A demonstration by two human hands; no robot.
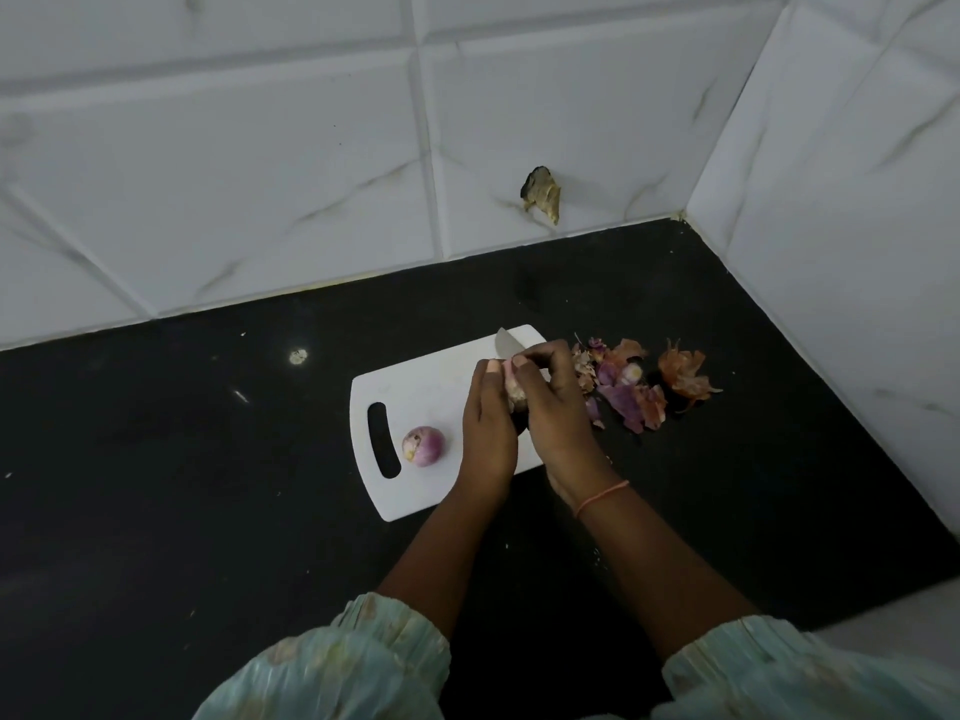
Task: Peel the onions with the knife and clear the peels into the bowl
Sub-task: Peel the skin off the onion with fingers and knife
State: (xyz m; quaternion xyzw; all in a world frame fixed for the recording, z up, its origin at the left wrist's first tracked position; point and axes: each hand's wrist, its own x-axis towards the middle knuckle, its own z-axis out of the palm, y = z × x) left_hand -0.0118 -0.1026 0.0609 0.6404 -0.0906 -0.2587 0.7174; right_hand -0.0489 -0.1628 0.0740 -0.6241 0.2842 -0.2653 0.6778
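Pale green gathered sleeves (363, 662), thin orange thread bracelet (602, 497), right wrist

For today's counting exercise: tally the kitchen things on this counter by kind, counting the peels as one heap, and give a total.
Onions: 2, one on the board, one held in the hands
Knife: 1
Cutting board: 1
Heap of peels: 1
Bowl: 0 in view
Total: 5

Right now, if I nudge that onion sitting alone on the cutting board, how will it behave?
The loose onion looks round and smooth, so it will probably roll on the flat cutting board. It seems small and firm, likely light, not fragile. Its peeled surface may feel slippery.
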